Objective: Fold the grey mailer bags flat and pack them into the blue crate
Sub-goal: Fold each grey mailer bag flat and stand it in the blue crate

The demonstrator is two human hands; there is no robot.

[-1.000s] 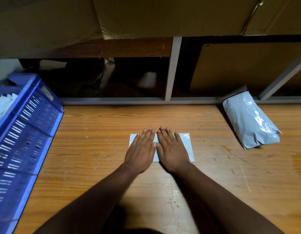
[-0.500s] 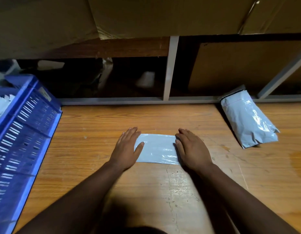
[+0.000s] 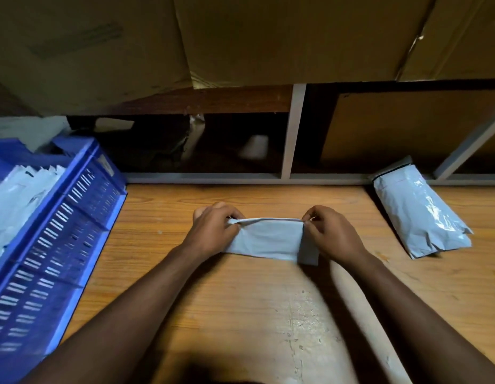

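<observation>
Far left there's the blue slotted plastic crate, already holding a row of pale folded bags standing on edge; then the left hand, fingers curled and pinching the left end of the folded grey plastic mailer bag; that bag sits mid-desk, far edge lifted a bit, near edge seemingly down on the worn wooden desk; the right hand pinches the other end the same way, with a small flap folded over just below it; off to the right, well apart, lies a fatter grey mailer pack against the shelf frame. Looks like the fold's basically done and this is the pickup; next move would be carrying it left and slotting it in beside the others without the fold springing open.
</observation>
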